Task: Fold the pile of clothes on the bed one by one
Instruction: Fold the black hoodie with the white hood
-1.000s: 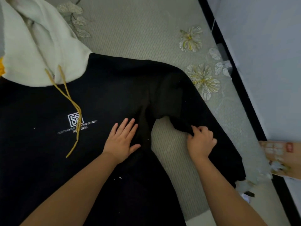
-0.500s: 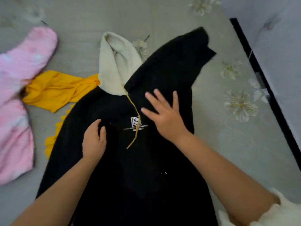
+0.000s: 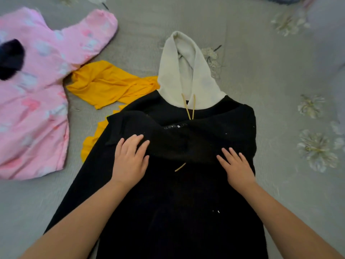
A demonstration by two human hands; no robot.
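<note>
A black hoodie (image 3: 177,212) with a cream hood (image 3: 188,71) and yellow drawstrings lies face up on the bed. Its right sleeve (image 3: 186,135) is folded across the chest and covers most of the white logo. My left hand (image 3: 130,159) rests flat on the sleeve's cuff end, fingers straight. My right hand (image 3: 235,167) presses flat on the hoodie's right side below the folded sleeve. The hoodie's left sleeve runs down toward the lower left.
A yellow garment (image 3: 106,85) lies partly under the hoodie's left shoulder. A pink patterned garment (image 3: 37,90) with a dark patch (image 3: 11,58) is spread at the left. The grey bedspread (image 3: 280,81) with embroidered flowers extends to the right and far side.
The right sleeve, sticking up to the far right half a second ago, now lies folded across the chest. Both hands have moved onto it and press flat.
</note>
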